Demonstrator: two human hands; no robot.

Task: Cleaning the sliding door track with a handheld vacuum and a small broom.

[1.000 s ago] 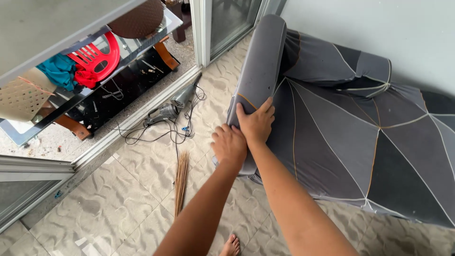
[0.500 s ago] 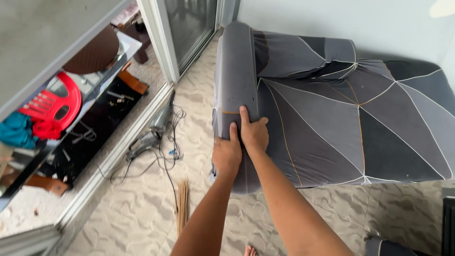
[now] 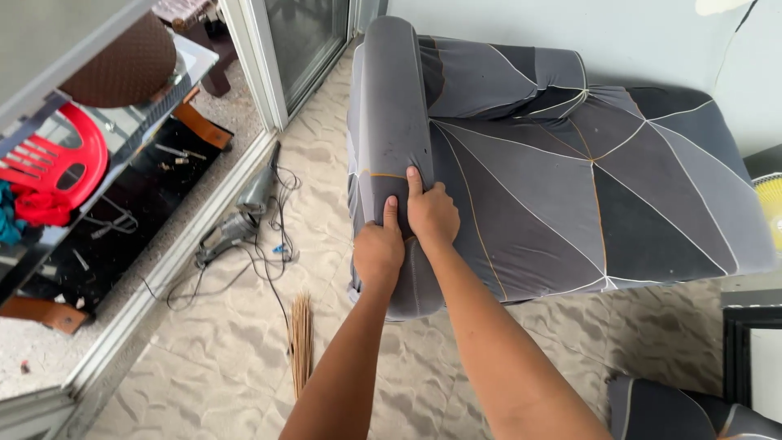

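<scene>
A grey sofa (image 3: pixel 570 171) in a stretch cover with thin pale seam lines stands against the wall. Its rounded armrest (image 3: pixel 395 106) runs toward me. My left hand (image 3: pixel 378 253) grips the cover on the armrest's near end, thumb up over the top. My right hand (image 3: pixel 432 213) lies beside it, touching it, fingers pressed on the cover where armrest meets seat.
A stick broom (image 3: pixel 300 342) lies on the patterned tile floor. A power tool with tangled cables (image 3: pixel 240 220) lies by the sliding-door track (image 3: pixel 163 277). A red plastic chair (image 3: pixel 61 167) shows at left. A dark cushion (image 3: pixel 676 411) sits at bottom right.
The view has swung left to right, bringing the whole sofa into sight. Both hands stay on the armrest's near end, now closer together and gripping the cover.
</scene>
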